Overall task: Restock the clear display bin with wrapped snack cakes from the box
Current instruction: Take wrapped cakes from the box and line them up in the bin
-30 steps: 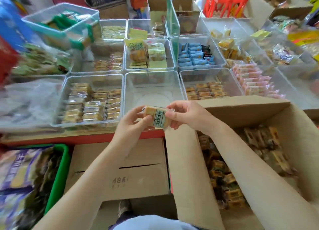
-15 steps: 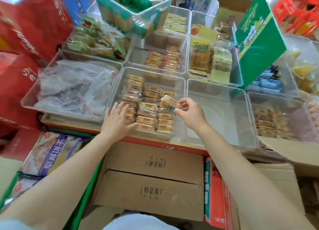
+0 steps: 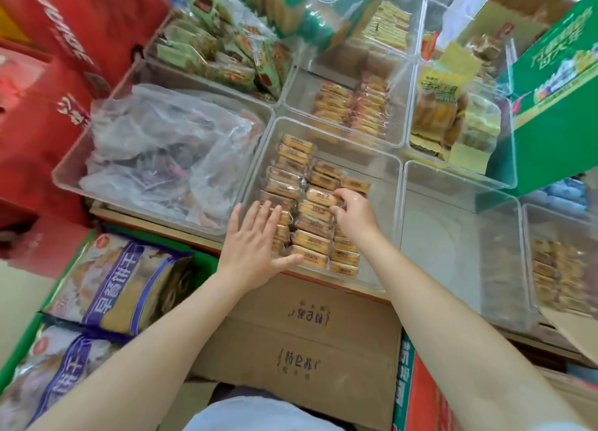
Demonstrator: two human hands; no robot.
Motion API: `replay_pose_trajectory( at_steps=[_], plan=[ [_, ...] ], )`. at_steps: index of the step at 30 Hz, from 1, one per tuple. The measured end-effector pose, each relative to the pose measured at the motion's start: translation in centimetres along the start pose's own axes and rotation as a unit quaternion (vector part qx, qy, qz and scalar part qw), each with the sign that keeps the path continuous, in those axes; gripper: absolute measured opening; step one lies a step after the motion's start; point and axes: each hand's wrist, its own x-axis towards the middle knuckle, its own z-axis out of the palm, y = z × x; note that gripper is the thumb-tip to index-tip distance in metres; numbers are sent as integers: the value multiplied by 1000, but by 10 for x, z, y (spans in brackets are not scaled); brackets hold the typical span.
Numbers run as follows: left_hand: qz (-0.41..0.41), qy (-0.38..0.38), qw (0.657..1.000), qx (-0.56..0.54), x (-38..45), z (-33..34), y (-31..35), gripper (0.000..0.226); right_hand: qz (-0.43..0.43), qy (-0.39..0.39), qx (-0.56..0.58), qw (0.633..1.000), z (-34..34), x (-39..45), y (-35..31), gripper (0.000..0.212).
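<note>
Cakes (image 3: 299,200) fill the bin (image 3: 385,184); left hand (image 3: 255,246) lies flat on them, right hand (image 3: 354,215) pinches one cake (image 3: 320,196).

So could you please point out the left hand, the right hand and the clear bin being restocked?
left hand (image 3: 250,246): head view, back of hand.
right hand (image 3: 354,213): head view, back of hand.
clear bin (image 3: 385,223): head view, bare right floor.

Display counter packed edge to edge with clear plastic bins (image 3: 459,236) of wrapped snacks. Red cartons (image 3: 48,84) stacked at far left. Green carton (image 3: 556,106) tilted at far right. Brown cardboard cartons (image 3: 301,343) stand below the counter, beside a green crate (image 3: 22,340) of bagged biscuits.
</note>
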Motion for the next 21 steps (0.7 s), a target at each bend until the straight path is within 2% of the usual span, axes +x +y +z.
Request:
replay_pose_trajectory(
  at_steps=[5, 9, 13, 15, 18, 20, 21],
  plan=[
    [1, -1, 1000, 5, 0, 2, -2, 115, -48, -33, -113, 992, 6, -2, -8, 38],
    [2, -5, 1000, 5, 1, 2, -2, 116, -79, -109, -206, 969, 24, -22, -6, 60],
    [-2, -17, 1000, 9, 2, 0, -2, 117, -66, -121, -281, 950, 11, -23, -7, 63],
    [-6, -23, 1000, 6, 1, -3, 0, 118, -87, -113, -270, 952, 5, -32, -9, 60],
    [-20, -46, 999, 13, 0, -10, -2, 115, -112, -52, -181, 976, -8, -63, 1, 47],
    [-22, -50, 998, 5, -3, -15, 3, 102, -119, -17, -98, 988, -25, -92, 16, 38],
    [-8, -26, 1000, 0, -8, -15, 11, 91, -119, -6, -61, 991, -35, -108, 25, 34]
  ],
)
